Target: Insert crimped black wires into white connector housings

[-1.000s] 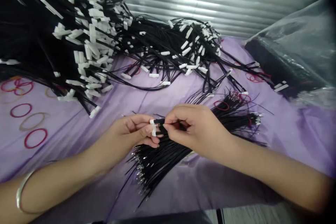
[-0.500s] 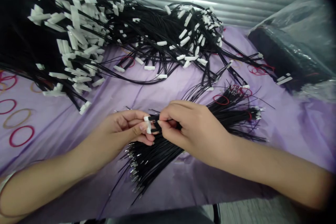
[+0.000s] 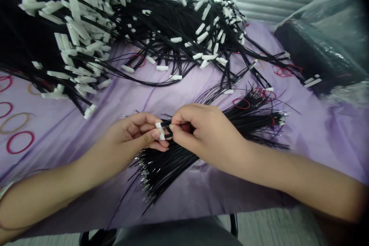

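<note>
A small white connector housing (image 3: 159, 130) is pinched between the thumb and fingers of my left hand (image 3: 138, 132). Black wires (image 3: 167, 123) run from the housing's right side toward my right hand (image 3: 201, 128), whose thumb and forefinger close on them just beside the housing. Which wire the fingertips press is hard to make out. Below both hands lies a fanned bundle of loose black wires (image 3: 170, 165) with bare metal terminals at its left ends. Part of this bundle is hidden by my right hand and forearm.
Big heaps of black cables with white connectors (image 3: 83, 34) fill the back left and back middle. Red and tan rubber bands (image 3: 20, 142) lie at the left. A clear plastic bag (image 3: 325, 54) with dark contents stands at the right, on the purple cloth (image 3: 230, 196).
The whole view has shifted slightly, so the scene sits a little higher in the picture. Both hands keep their pinch on the connector and wires, with little visible movement between them.
</note>
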Demonstrator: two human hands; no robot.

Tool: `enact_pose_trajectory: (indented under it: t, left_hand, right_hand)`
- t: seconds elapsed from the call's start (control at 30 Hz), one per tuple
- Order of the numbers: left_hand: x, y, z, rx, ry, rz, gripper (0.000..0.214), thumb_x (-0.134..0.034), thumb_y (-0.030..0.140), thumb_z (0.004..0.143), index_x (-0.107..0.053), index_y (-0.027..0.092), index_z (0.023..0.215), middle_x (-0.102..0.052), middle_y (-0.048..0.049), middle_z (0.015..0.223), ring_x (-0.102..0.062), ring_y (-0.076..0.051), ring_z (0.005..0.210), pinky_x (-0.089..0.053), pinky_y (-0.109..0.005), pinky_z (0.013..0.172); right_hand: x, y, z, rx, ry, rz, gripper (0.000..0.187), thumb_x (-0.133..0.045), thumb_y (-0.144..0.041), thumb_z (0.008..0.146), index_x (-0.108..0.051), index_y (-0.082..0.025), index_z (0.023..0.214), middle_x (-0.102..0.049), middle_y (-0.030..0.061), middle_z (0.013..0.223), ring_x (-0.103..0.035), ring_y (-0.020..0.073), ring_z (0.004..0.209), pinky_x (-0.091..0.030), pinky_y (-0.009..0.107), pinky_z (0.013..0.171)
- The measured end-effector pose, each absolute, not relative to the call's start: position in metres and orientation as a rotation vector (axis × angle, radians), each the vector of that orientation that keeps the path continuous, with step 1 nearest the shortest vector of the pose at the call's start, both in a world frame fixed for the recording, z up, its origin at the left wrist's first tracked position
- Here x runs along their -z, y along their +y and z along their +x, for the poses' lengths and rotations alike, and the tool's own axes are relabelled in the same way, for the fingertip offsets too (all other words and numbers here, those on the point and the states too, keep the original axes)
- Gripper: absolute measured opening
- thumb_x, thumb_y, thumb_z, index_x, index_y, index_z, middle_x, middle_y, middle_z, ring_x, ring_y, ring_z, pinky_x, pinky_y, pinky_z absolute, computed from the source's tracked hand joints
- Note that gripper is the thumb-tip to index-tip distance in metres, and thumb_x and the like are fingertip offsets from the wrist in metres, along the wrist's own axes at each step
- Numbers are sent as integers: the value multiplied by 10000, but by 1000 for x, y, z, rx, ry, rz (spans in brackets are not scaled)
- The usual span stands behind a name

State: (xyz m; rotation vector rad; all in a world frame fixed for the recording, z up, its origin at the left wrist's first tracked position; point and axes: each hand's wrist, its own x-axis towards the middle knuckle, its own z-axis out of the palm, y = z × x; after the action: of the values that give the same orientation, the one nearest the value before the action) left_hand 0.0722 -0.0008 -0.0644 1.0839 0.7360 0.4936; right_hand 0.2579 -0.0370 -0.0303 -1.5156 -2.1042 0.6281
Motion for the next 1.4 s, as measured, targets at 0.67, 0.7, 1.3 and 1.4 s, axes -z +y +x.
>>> enact_pose_trajectory:
  t: [0.67, 0.7, 1.3, 1.4]
  left_hand:
    - [52, 36, 59, -1014, 739, 982, 43, -625, 120, 824, -610, 101, 860, -643, -2, 712, -660, -93, 627, -565, -195, 671]
    - [56, 38, 58, -1014, 725, 1006, 76, -642, 136, 814, -611, 105, 876, -647, -3, 727, -665, -100, 637, -568, -208, 682]
    - [59, 39, 59, -1045, 788, 971, 74, -654, 139, 788, -628, 108, 851, -629, -2, 742, -634, -89, 641, -549, -223, 680]
    - [55, 35, 57, -1046, 738, 1049, 30, -632, 142, 812, -643, 122, 833, -625, 4, 738, -608, -74, 657, -530, -195, 692]
  right_hand:
    - [18, -45, 254, -179, -2547, -1451, 150, -490, -155, 902, -632, -108, 912, -596, 79, 895, -556, 191, 864, -479, 347, 798]
    - [22, -41, 251, -189, -2547, -1519, 151, -493, -157, 899, -632, -102, 923, -596, 86, 905, -556, 203, 884, -477, 360, 816]
    - [24, -51, 252, 489, -2534, -1997, 145, -469, -195, 900, -582, -155, 817, -581, 54, 830, -578, 206, 692, -280, 299, 504]
    - [15, -53, 270, 429, -2367, -2078, 123, -545, -247, 866, -575, -133, 901, -586, 70, 871, -579, 207, 730, -319, 295, 541]
